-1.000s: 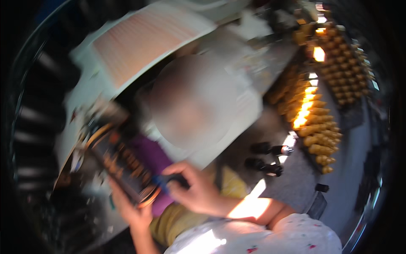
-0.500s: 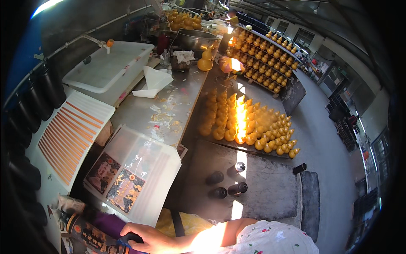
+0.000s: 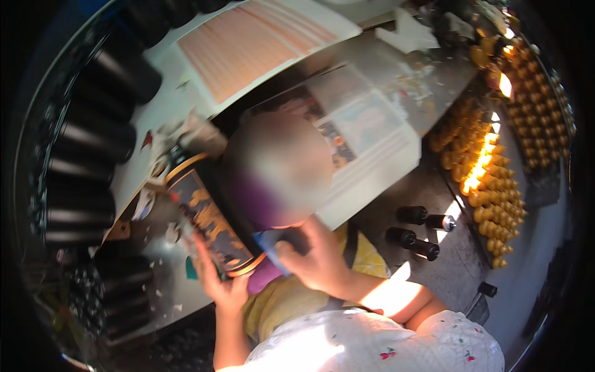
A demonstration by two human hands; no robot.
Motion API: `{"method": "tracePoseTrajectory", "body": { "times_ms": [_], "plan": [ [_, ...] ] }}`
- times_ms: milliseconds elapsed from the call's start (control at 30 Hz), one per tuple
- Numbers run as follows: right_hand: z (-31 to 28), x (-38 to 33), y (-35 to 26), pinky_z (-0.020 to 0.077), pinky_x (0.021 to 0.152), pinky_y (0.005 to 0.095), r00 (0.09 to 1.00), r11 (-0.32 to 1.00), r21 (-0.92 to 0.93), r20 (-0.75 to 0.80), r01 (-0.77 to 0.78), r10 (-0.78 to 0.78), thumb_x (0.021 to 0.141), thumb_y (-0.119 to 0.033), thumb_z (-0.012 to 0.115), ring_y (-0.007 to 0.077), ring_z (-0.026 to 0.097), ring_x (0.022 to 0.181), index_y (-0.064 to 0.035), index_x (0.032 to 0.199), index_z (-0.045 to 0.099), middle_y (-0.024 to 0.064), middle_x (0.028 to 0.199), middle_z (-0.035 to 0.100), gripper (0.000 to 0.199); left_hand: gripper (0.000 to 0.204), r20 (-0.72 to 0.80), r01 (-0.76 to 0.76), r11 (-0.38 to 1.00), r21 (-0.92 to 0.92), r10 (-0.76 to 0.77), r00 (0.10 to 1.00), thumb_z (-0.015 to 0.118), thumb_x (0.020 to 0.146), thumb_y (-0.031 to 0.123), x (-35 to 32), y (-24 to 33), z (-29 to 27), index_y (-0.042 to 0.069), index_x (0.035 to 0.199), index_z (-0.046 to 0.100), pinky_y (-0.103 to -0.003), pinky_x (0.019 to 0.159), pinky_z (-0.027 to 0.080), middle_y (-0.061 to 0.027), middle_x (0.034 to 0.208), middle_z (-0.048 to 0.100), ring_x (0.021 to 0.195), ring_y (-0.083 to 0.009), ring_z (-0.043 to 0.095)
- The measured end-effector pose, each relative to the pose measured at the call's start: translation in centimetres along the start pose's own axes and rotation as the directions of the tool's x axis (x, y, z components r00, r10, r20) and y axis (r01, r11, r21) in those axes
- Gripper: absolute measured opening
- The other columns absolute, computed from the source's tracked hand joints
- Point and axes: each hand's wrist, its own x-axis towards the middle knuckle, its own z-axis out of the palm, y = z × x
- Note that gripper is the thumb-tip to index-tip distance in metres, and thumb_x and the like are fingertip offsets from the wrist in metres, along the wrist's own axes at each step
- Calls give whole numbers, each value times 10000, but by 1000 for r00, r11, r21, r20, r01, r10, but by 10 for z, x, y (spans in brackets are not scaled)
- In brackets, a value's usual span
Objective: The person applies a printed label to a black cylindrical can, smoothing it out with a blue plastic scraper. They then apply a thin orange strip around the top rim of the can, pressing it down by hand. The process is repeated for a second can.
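Observation:
My left hand (image 3: 220,279) grips a dark cylinder (image 3: 207,220) with orange and gold printed figures, holding it tilted at its lower end. My right hand (image 3: 316,260) is closed on a small blue tool (image 3: 271,248) pressed against the cylinder's lower rim. A purple piece (image 3: 260,211) lies right behind the cylinder, partly hidden by a blurred patch. Both forearms come in from below, over a yellow cloth (image 3: 291,297).
Rows of black cylinders (image 3: 93,155) line the left. A white board with orange stripes (image 3: 254,43) and a white box with printed pictures (image 3: 365,136) lie ahead. Several small black bottles (image 3: 418,232) stand right of my hand. Racks of yellow-orange pieces (image 3: 489,161) fill the right.
The view swung up toward the racks half a second ago and has dropped back to my hands. The printed cylinder and blue tool are again in the middle, held much as before.

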Motion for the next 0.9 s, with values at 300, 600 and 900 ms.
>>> {"method": "tracePoseTrajectory", "body": {
  "times_ms": [300, 600, 900],
  "plan": [
    [1, -4, 0, 504, 803, 284, 988, 986, 79, 52, -146, 142, 831, 16, 640, 142, 622, 883, -2, 1116, 601, 89, 976, 637, 289, 945, 118, -173, 886, 430, 134, 984, 816, 761, 467, 20, 34, -6, -15, 1475, 428, -697, 1163, 92, -228, 1360, 540, 1335, -439, 456],
    [0, -4, 0, 506, 816, 292, 988, 987, 71, 49, -147, 144, 825, 10, 650, 156, 630, 887, -5, 1116, 606, 87, 983, 641, 295, 952, 49, -199, 835, 513, 203, 978, 665, 867, 581, 27, 42, -1, -73, 1490, 364, -656, 1178, 54, -207, 1311, 604, 1319, -435, 498],
    [1, -5, 6, 504, 869, 301, 995, 995, 30, 52, -91, 89, 827, -6, 653, 181, 652, 958, -3, 1117, 604, 104, 1021, 658, 294, 941, -27, -150, 907, 393, 175, 984, 610, 903, 567, 18, 33, 4, -126, 1476, 333, -661, 1182, 0, -207, 1222, 648, 1218, -367, 593]
  ]
}}
